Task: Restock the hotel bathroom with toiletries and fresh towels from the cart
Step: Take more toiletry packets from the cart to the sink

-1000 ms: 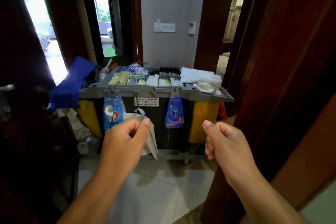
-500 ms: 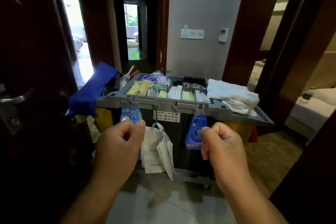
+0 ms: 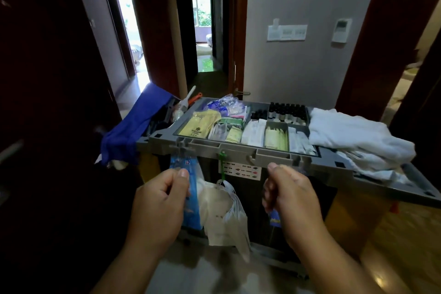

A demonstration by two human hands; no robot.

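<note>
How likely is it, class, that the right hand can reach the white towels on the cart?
Probably yes: the white towels lie uncovered at the right end of the cart, and nothing stands between them and the right hand, which is curled and seems to hold nothing.

Grey plastic cart (image 3: 381, 181) upright, with a top tray (image 3: 238, 143) split into compartments and packed full. In the tray's left part, flat yellow sachets (image 3: 200, 124) with clear-wrapped blue and white packets (image 3: 226, 106) heaped behind; at mid-tray, upright rows of white packets (image 3: 254, 132) and pale green packets (image 3: 275, 137), and at the tray's back, dark small bottles (image 3: 287, 112) standing capped in rows. Just right of the tray, loosely folded white towels (image 3: 353, 136) piled on the cart's top, rumpled and spilling toward its right edge.
</note>
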